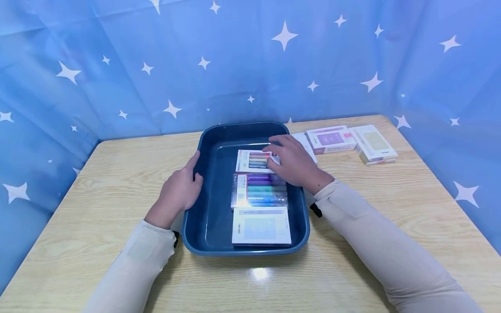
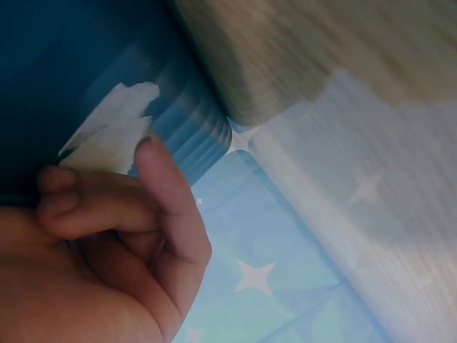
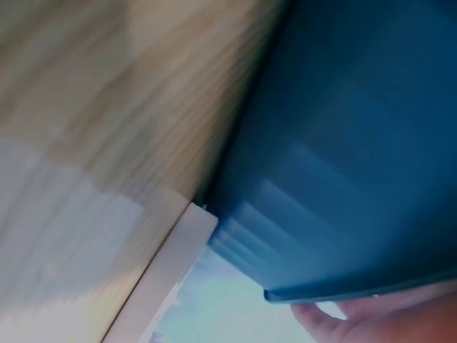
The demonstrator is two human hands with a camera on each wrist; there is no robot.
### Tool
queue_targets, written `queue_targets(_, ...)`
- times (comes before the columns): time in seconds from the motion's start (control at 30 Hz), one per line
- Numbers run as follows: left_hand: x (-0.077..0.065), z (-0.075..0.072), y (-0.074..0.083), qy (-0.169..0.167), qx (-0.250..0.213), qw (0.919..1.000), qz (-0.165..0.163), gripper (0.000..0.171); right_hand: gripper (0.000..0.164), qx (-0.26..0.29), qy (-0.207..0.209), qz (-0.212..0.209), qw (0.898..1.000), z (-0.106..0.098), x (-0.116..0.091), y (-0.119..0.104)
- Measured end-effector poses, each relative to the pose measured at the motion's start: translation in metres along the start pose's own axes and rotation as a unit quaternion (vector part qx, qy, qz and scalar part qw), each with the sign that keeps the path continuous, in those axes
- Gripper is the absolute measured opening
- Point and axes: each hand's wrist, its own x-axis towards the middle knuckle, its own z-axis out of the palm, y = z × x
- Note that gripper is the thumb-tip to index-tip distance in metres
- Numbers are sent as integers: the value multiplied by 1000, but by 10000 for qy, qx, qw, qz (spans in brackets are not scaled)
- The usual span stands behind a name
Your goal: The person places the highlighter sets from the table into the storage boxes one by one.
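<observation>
the left hand [image 1: 178,191] grips the left rim of the tray [image 1: 242,253], thumb over the inside, fingers bent against the outer wall near a torn label [image 2: 114,125]. the right hand [image 1: 293,163], thumb and fingers bent and apart, covers the right end of the windowed pack [image 1: 244,161]; whether it grips cannot be told. that pack lies flat in the tray, farthest in a row along the right side; next comes the clear pack [image 1: 262,190] of coloured pens, then the blue box [image 1: 261,226] by the near wall. on the desk [image 1: 129,174], pale grained wood with a spot of glare, stand the tray and, right of it, more boxes. a blue curtain [image 1: 235,56] with white stars hangs behind and at both sides. counted: one tray, three packages inside; outside, a partly hidden white box [image 1: 306,145], one purple box [image 1: 330,139] and a yellow box [image 1: 373,141], perhaps stacked.
</observation>
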Motion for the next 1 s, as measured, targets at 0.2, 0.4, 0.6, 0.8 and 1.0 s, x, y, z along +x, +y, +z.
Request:
queue_targets(0.2,0,-1,0,15,30,10000,9,64,40,295,237,133,9992,-11,-12,4)
queue_targets(0.4,0,-2,-1,-5,-26,10000,21,64,47,436,405,475,9971,-20,-24,13)
queue_targets(0.6,-1,-2,-2,-31,-53,10000,-8,65,49,321,194,755,9964,-23,-28,24)
queue_targets(0.8,0,-2,-1,-52,-73,10000,14,64,49,75,-95,929,9956,-23,-29,35)
queue_targets(1.0,0,-2,-1,-60,-85,9999,16,64,45,6,-512,1074,9929,-19,-28,40)
